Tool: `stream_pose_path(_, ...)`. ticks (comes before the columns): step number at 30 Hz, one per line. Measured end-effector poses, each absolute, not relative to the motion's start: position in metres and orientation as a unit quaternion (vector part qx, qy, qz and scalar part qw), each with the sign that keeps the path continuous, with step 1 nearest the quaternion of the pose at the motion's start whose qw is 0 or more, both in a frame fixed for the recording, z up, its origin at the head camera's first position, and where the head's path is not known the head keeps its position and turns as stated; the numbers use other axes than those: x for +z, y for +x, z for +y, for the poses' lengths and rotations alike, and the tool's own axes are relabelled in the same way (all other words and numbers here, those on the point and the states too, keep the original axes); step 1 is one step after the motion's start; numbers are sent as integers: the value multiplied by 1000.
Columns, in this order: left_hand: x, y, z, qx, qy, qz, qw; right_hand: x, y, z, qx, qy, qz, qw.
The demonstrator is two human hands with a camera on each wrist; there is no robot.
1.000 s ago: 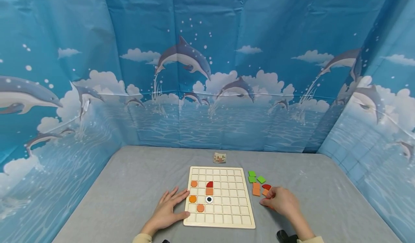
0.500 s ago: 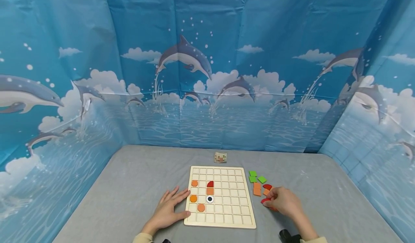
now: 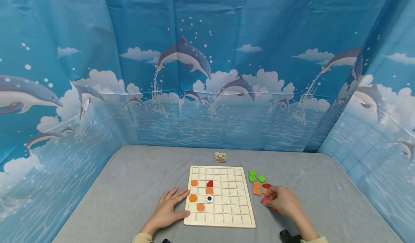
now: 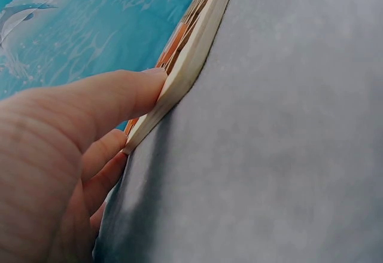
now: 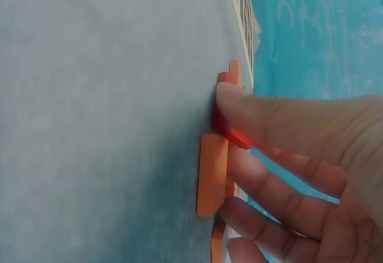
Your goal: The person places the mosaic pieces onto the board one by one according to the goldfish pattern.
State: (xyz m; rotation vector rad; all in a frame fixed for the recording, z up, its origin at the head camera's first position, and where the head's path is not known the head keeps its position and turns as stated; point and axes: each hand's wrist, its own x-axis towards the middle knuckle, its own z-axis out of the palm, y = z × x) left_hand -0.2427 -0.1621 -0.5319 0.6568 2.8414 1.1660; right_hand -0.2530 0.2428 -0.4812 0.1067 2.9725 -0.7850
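Lowest and largest, the board [image 3: 232,214] lay at the lower centre of the head view, unmoved, my left hand [image 3: 166,210] resting straight-fingered on its left edge. At lower right, my right hand [image 3: 284,200] made a narrow pinch on the red piece [image 3: 265,199]; more of it showed past my fingertips than a second earlier. I judged the piece was now gripped, though I couldn't tell whether it cleared the orange tile [image 5: 212,176] beneath.
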Motion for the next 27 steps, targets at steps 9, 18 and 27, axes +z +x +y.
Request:
stream_pose_path(9,-531,-242,-162,368,211,906,-2,-484,-256,240,-294,28,955,34)
stream_pose_path(18,-531,-243,-162,367,214,905,-7,-487,-254,240,-322,21,946,36)
stream_pose_path(27,-531,-242,-162,370,213,904,-5,-483,-252,232,-326,-1,945,-3)
